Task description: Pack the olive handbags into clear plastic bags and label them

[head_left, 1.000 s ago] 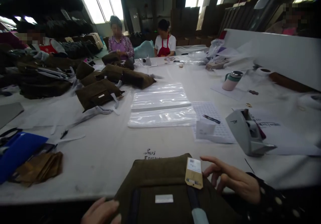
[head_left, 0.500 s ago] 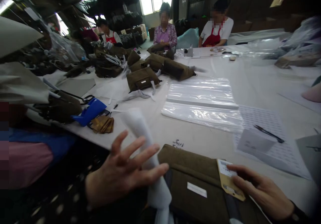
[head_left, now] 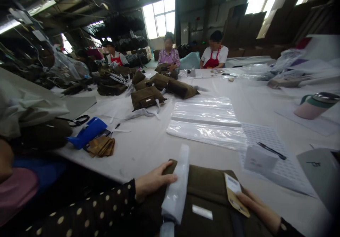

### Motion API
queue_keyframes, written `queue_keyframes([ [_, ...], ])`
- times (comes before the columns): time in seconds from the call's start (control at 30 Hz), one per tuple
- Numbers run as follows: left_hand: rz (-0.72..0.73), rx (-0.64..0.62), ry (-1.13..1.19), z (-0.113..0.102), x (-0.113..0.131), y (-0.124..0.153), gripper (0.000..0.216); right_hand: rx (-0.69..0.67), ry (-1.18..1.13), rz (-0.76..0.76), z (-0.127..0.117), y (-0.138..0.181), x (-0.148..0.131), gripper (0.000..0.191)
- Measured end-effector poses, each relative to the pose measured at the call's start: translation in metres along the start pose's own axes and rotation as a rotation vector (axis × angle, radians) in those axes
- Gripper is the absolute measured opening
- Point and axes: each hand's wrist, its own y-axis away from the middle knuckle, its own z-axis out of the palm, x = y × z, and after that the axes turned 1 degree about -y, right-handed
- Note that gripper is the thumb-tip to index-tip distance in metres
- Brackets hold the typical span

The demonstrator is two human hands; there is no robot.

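Note:
An olive-brown fabric bag point(head_left: 205, 185) with a small white label is in front of me at the bottom of the head view. A handle wrapped in white foam sheet point(head_left: 178, 187) runs up across its left part. My left hand point(head_left: 156, 180) grips the bag's upper left edge, its thumb against the foam wrap and its other fingers partly hidden. At the bag's right side, my right hand point(head_left: 257, 207) is closed on a tan and white hang tag point(head_left: 235, 194), thumb on its face. The fingers behind the tag are hidden.
Clear plastic bags point(head_left: 204, 122) lie beyond the bag. Thread snips point(head_left: 272, 151) rest on printed sheets point(head_left: 281, 166), near a lidded cup point(head_left: 312, 106). Left are brown tags point(head_left: 102, 146) and a blue object point(head_left: 87, 132). More olive bags point(head_left: 147, 97) and several seated people are farther off.
My left hand has gone from open in the air to the bag's upper left edge. The foam-wrapped handle now stands more upright. My right hand stays at the tag; the view has tilted up.

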Motion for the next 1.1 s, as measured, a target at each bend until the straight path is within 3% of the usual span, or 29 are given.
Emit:
queue_keyframes([
  [0.13,0.507,0.168,-0.101,-0.011,0.016,-0.036,0.083,0.090,0.092,-0.453,-0.014,-0.056,-0.059,0.086],
  [0.23,0.726,0.280,-0.201,-0.014,0.001,-0.064,0.092,0.121,0.066,-0.706,-0.012,-0.081,-0.067,0.096],
  [0.33,0.764,0.342,-0.310,-0.009,-0.040,-0.075,0.086,0.101,0.031,-0.728,0.000,-0.075,-0.028,0.089],
  [0.47,0.718,0.365,-0.499,0.000,-0.074,-0.067,0.077,0.111,-0.003,-0.577,0.008,-0.053,0.022,0.079],
  [0.53,0.781,0.506,-0.622,0.005,-0.068,-0.064,0.076,0.134,0.049,-0.559,0.007,-0.051,0.022,0.078],
  [0.6,0.940,0.657,-0.797,0.011,-0.052,-0.064,0.068,0.273,0.198,-0.642,0.007,-0.053,0.008,0.077],
  [0.7,1.133,0.611,-1.170,0.024,-0.023,-0.073,0.060,0.521,0.554,-0.906,0.015,-0.056,-0.024,0.066],
  [0.77,1.108,0.567,-1.366,0.031,-0.009,-0.086,0.057,0.531,0.822,-1.079,0.026,-0.057,-0.041,0.060],
  [0.87,1.046,0.650,-1.480,0.035,-0.003,-0.115,0.066,0.462,1.121,-1.166,0.047,-0.063,-0.051,0.062],
  [0.97,1.010,0.653,-1.474,0.035,-0.009,-0.142,0.070,0.459,1.184,-1.059,0.060,-0.077,-0.044,0.070],
  [1.1,0.919,0.512,-1.361,0.035,-0.013,-0.151,0.072,0.394,1.129,-0.925,0.062,-0.091,-0.035,0.074],
])
